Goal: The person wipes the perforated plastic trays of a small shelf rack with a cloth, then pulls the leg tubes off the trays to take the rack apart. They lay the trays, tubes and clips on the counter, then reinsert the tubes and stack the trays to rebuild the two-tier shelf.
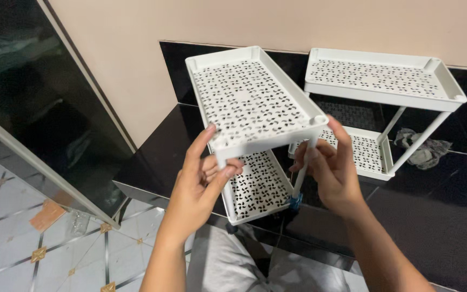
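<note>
Over the near edge of the black desk, we are holding a white two-tier perforated rack tilted, its long axis running away from us toward the wall. Our left hand is clasping the near-left corner of the upper tray, thumb under, fingers wrapped on top. Our right hand is pinching the near-right leg just below that tray. A second matching rack is standing upright near the desk's back edge, beside a crumpled cloth.
</note>
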